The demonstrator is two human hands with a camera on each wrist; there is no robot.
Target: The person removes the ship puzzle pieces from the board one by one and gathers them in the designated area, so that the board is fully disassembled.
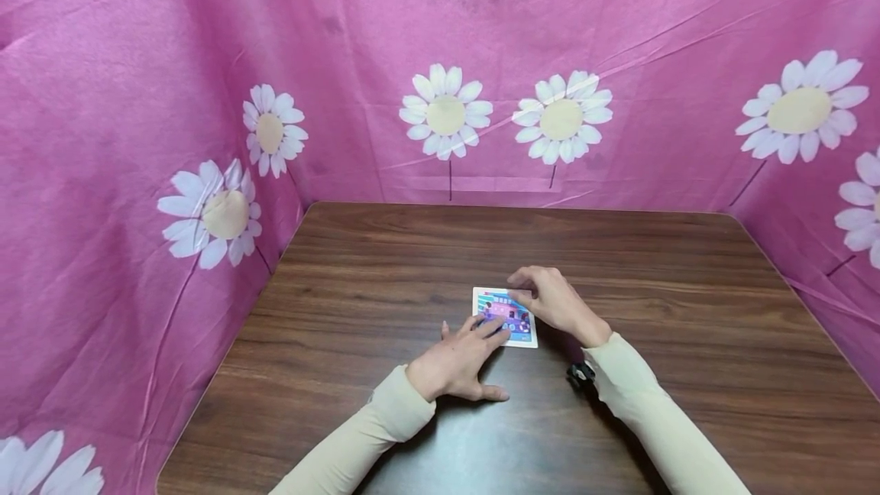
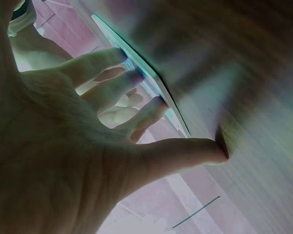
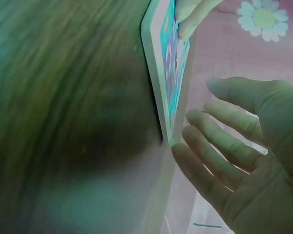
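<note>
A small, flat picture board (image 1: 502,305) with a white border and a colourful pink, blue and purple cartoon print lies on the wooden table. My left hand (image 1: 457,361) spreads over its near left part, fingertips resting on the print. In the left wrist view, the thumb stretches away from the board's edge (image 2: 158,83) towards the tabletop. At the far right corner hovers my right hand (image 1: 555,302), its fingers loosely bent and gripping nothing. The right wrist view has those fingertips right by the board's corner, and the pale side of the board (image 3: 158,78) shows some thickness.
The brown wood-grain table (image 1: 385,266) ends at a pink curtain (image 1: 357,29) printed with white daisies, which surrounds its back and sides. A black device (image 1: 580,374) sits under the right wrist.
</note>
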